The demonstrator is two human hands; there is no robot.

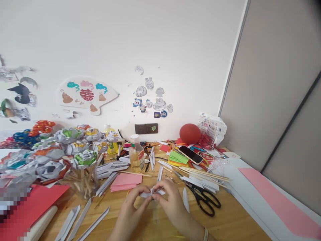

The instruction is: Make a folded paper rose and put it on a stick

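Between my two hands, just above the wooden table [140, 217], is a small folded piece of white paper [145, 194]. My left hand [134, 201] pinches it with thumb and index finger. From the other side my right hand [169, 199] grips the same paper, so the fingertips of both hands nearly meet. The fingers cover much of its middle. A stack of pink paper [126, 181] lies behind my left hand. To the right of my right hand are black-handled scissors [205, 199] and a folded white strip [186, 199].
Paper flowers on sticks stand in a clear container [84, 180] at left. A bottle of yellowish liquid [136, 157] rises behind the pink stack. A phone [190, 154] rests near green paper [178, 157], with wooden sticks [205, 172] in front. A red balloon [190, 134] sits against the wall.
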